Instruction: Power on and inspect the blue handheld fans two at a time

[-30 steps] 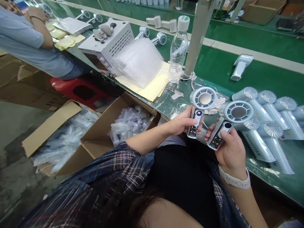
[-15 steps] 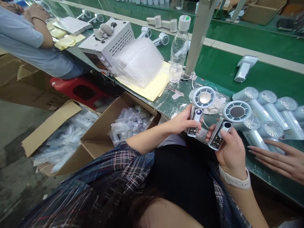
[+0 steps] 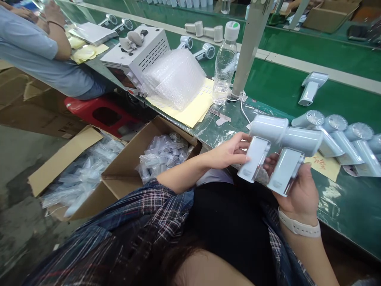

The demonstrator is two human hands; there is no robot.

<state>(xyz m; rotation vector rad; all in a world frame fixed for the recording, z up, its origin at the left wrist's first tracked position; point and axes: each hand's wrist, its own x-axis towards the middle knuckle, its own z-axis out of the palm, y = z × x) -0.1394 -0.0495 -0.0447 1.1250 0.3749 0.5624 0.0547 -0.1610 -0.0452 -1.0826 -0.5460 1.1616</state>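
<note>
My left hand [image 3: 230,153] grips a pale blue handheld fan [image 3: 253,159] by its handle. Beside it, my right hand [image 3: 302,190] is closed round a second handheld fan [image 3: 285,171], thumb along the handle's edge. Both fans are held side by side above the bench edge, heads up and smooth plain sides toward me. Their heads touch or overlap; I cannot tell which. On the bench to the right lie several more handheld fans [image 3: 335,123], lined up in a row. A yellow paper with red writing [image 3: 324,167] lies near my right hand.
A water bottle [image 3: 224,63] stands by a metal post [image 3: 248,47]. Left of it are bubble-wrap bags [image 3: 175,77] and a white machine [image 3: 137,51]. Cardboard boxes [image 3: 119,178] of wrapped items sit below. One fan [image 3: 312,87] rests on the green belt. A co-worker [image 3: 44,59] sits at left.
Both fans have been turned, from their grilles and dark control panels facing me to their plain sides. The other person's hand at right has left view, and some fans near it are gone.
</note>
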